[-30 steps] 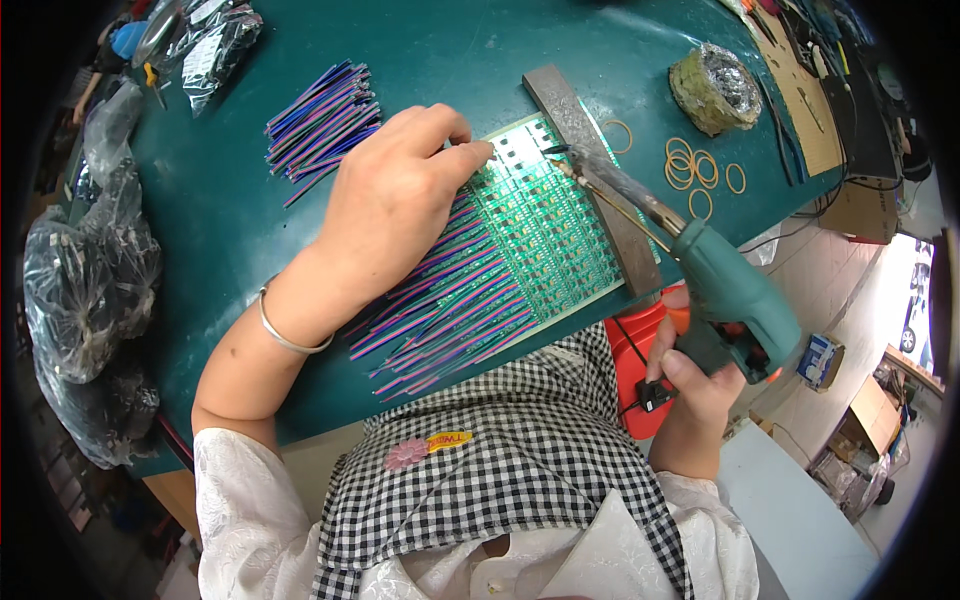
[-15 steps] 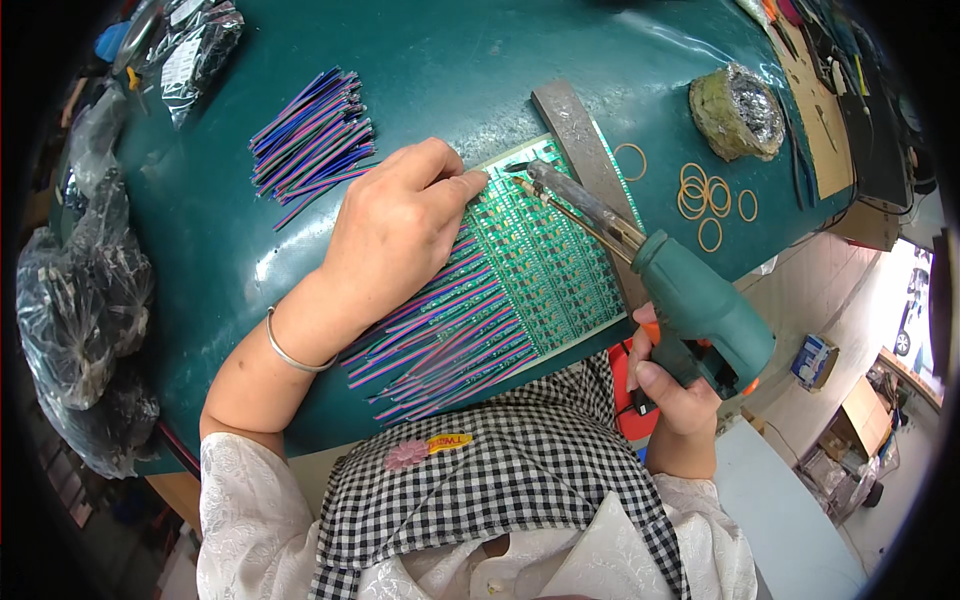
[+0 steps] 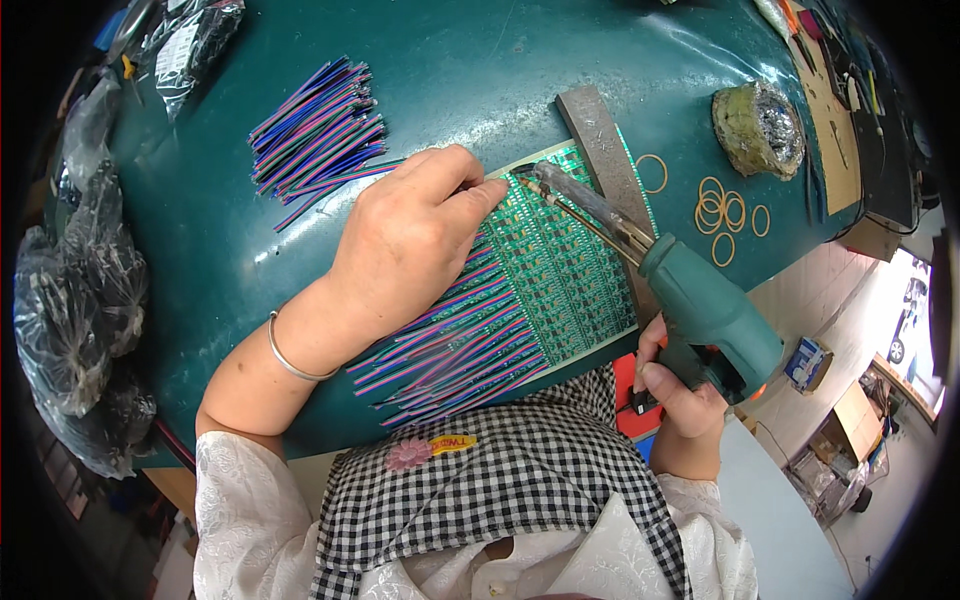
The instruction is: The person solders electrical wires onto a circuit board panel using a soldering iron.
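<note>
My left hand is closed in a pinch at the top-left corner of a green circuit board panel. Striped multicoloured wires run in behind its knuckles; the pinched ends are hidden. Around the handle of a green soldering gun, the fingers of my right hand are wrapped. Its dark tip meets the board's upper edge, just right of my left fingertips. Rows of similar wire strips fan out from the board's left side, toward my apron. Across the board's right part lies a grey metal bar.
A pile of striped wires lies at upper left on the green table mat. Rubber bands and a foil-lined round container are to the right. Dark plastic bags line the left edge. A small box stands beyond the table.
The view has shifted slightly, so the board and bar appear a little farther right. My left hand and the soldering gun stay together at the board's upper edge.
</note>
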The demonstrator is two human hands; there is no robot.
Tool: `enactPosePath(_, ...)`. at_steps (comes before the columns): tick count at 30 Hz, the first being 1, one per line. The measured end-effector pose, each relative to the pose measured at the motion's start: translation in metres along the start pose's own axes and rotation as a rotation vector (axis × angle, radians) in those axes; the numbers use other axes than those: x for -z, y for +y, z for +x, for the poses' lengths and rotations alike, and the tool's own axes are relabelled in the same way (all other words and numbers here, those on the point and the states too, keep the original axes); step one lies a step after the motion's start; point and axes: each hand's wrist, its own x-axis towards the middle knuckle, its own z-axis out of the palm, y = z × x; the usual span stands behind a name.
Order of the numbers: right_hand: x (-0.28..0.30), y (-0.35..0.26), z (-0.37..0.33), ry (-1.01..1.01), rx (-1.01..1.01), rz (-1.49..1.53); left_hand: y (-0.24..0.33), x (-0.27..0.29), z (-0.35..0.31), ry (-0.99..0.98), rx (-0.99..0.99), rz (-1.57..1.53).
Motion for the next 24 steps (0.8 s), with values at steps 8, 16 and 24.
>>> enactPosePath(8,0.006,0.008,0.002,-0.083,0.096,-0.090,0.001,0.000,0.000,-0.016,-0.014,0.012)
enactPosePath(16,0.007,0.010,0.008,-0.131,0.161,-0.139,-0.003,0.000,0.000,-0.015,-0.026,0.030)
enactPosePath(24,0.010,0.008,0.009,-0.121,0.153,-0.191,0.000,0.001,0.003,-0.054,-0.003,0.047)
